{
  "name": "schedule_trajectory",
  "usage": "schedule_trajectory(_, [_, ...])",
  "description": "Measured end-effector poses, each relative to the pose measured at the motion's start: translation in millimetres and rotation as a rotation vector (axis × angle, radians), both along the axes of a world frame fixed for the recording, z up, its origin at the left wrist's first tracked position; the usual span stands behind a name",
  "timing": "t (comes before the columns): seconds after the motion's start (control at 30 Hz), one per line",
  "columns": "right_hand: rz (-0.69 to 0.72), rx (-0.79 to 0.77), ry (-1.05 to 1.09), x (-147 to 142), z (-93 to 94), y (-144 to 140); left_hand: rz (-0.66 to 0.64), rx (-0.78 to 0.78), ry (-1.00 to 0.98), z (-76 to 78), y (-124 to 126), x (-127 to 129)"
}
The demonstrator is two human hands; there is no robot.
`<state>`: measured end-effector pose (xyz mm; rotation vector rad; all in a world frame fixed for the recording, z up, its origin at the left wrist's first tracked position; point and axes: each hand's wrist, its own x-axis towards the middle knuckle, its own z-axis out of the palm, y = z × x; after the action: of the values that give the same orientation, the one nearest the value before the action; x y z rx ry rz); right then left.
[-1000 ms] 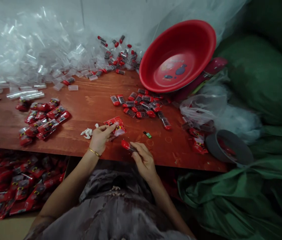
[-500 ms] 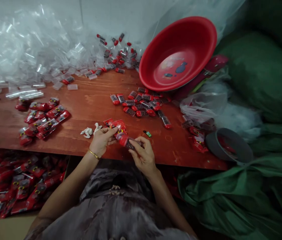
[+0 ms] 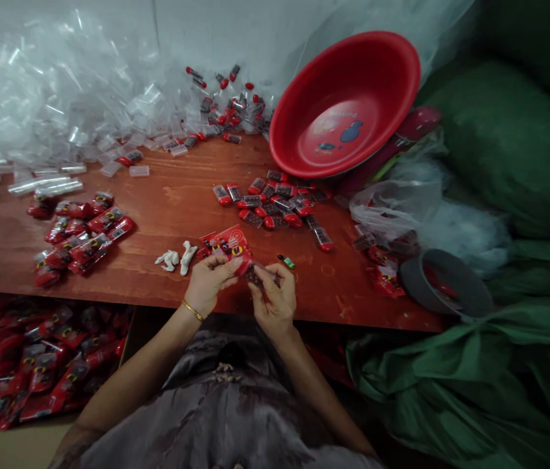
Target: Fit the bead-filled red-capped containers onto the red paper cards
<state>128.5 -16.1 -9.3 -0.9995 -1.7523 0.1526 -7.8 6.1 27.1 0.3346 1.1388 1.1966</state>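
Both of my hands meet over the front of the table around a small clear tube (image 3: 254, 275) with a red end and dark contents. My right hand (image 3: 275, 301) is closed on its clear part. My left hand (image 3: 211, 281), with a gold bangle at the wrist, pinches at its red end. Just beyond the left fingers is a printed red packet (image 3: 230, 240); whether those fingers also grip it is hidden. White crumpled pieces (image 3: 187, 256) lie left of the packet. A tiny green and black item (image 3: 286, 262) lies beyond my right hand.
Similar tubes (image 3: 275, 203) lie mid-table, near a tilted red basin (image 3: 343, 111). Filled red packets (image 3: 89, 238) sit at left, with more in a box (image 3: 25, 365) below. Clear empty tubes (image 3: 60, 98) heap at the back. A grey bowl (image 3: 409, 280) stands right, by green cloth (image 3: 431, 371).
My hands have drawn closer together, the left shifting slightly right. The tube's red end is now mostly covered by my left fingers, and more of the printed packet shows behind them.
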Motion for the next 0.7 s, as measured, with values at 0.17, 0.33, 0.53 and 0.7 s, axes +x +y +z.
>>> schedule_trajectory(0.17, [-0.068, -0.128, 0.082, -7, -0.8, 0, 0.083, 0.016, -0.051, -3.2, -4, 10])
schedule_trajectory(0.33, [0.095, -0.594, 0.404, -1, -0.2, -1, 0.113, 0.089, -0.001, -6.2, -6, 12])
schedule_trajectory(0.53, [0.057, -0.717, 0.618, -1, 4.5, -1, 0.024, 0.137, 0.047, -9.1, -7, 14])
schedule_trajectory(0.7, [-0.016, -0.684, 0.65, -10, 6.6, 1, -0.026, 0.181, 0.087, -14.6, -8, 18])
